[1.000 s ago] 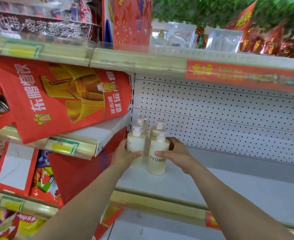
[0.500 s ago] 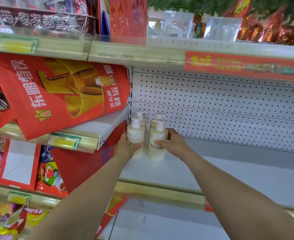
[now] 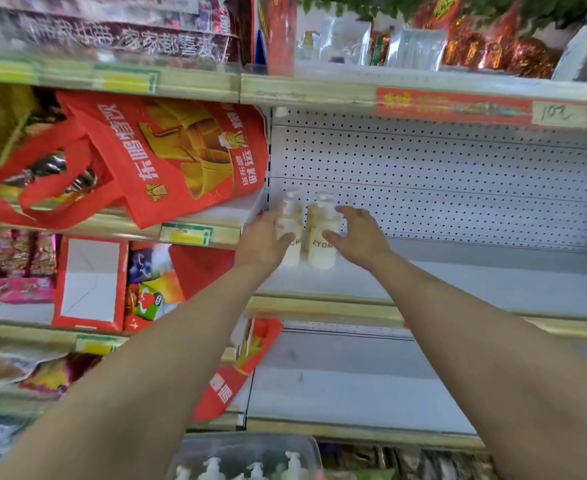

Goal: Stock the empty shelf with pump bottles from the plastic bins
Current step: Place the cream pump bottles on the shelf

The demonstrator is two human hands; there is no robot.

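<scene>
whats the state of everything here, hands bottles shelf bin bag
left hand: against front left bottle, grip blurred
right hand: open, fingers spread
front left pump bottle: upright
front right pump bottle: upright
shelf: mostly bare
plastic bin: holds pump bottles
red tote bag: lying on its side

White pegboard wall, red tote bag
</scene>
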